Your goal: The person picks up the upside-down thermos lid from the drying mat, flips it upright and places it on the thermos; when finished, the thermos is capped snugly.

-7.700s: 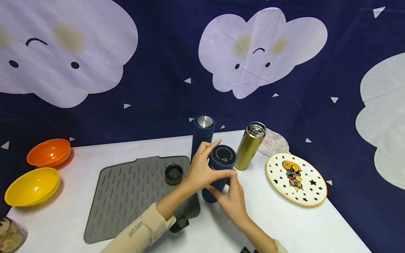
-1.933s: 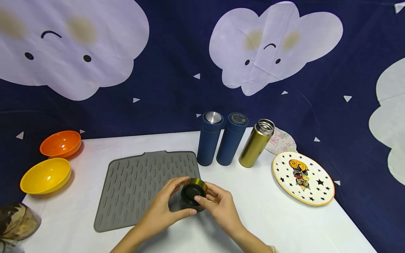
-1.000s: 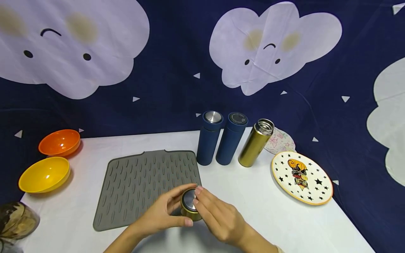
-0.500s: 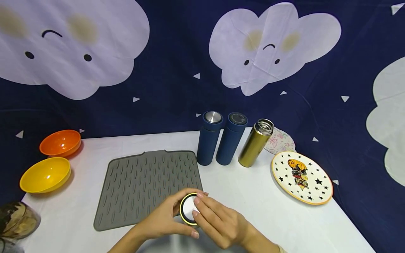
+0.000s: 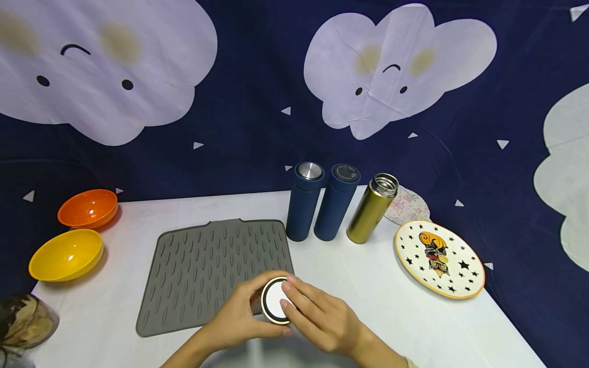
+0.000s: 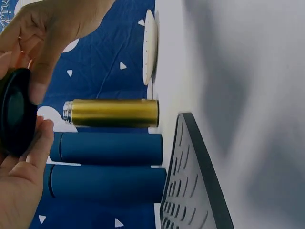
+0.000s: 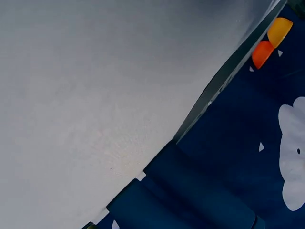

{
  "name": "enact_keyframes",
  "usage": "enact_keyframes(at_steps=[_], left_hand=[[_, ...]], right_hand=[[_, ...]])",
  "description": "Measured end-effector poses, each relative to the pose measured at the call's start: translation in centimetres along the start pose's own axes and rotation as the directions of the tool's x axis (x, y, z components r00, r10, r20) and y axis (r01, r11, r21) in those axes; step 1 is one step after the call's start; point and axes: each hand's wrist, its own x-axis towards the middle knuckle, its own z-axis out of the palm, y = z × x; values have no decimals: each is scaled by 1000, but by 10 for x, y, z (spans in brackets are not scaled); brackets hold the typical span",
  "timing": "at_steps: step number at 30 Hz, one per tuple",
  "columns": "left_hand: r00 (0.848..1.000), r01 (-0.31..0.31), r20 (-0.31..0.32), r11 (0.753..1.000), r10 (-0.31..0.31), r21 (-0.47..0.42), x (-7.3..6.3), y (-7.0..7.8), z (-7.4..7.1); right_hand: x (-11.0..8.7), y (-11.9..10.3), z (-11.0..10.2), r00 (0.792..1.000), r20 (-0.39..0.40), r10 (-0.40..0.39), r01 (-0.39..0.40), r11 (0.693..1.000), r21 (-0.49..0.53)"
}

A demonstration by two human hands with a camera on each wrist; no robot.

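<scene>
My left hand (image 5: pixel 236 317) holds a gold-rimmed bottle lid (image 5: pixel 274 300) by its side, thumb at the near edge. My right hand (image 5: pixel 324 317) grips the same lid, its fingers laid across the bright, flat top. In the left wrist view the black underside of the lid (image 6: pixel 15 112) shows, the right thumb (image 6: pixel 39 90) at its rim. Both hands are raised above the table. A gold bottle (image 5: pixel 372 208) stands lidless at the back, its steel threaded mouth bare. The right wrist view shows neither hand.
Two lidded navy bottles (image 5: pixel 304 204) (image 5: pixel 337 204) stand left of the gold one. A grey ridged mat (image 5: pixel 211 271) lies beyond the left hand. Orange (image 5: pixel 87 208) and yellow (image 5: pixel 66 255) bowls, a glass jar (image 5: pixel 28 321) and a starred plate (image 5: pixel 439 259) flank the table.
Earlier both hands held a navy bottle, now standing at the back. The lid, first on the mat, was picked up and turned from black side up to bright top up.
</scene>
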Motion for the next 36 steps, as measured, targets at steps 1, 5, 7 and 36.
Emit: enact_keyframes(at_steps=[1,5,7,36], left_hand=[[1000,10,-19,1000,-10,20,0,0,-1],[994,56,-95,995,-48,81,1,-1,-5],[991,60,-123,994,-48,96,1,-1,-7],[968,116,-237,982,-79,147,1,11,-24]], right_hand=[[0,0,-1,999,19,33,-33,999,10],[-4,0,-3,967,78,244,-248,968,45],[-11,3,-3,917,91,389,-394,917,55],[-123,108,-1,-257,9,966,-962,-257,88]])
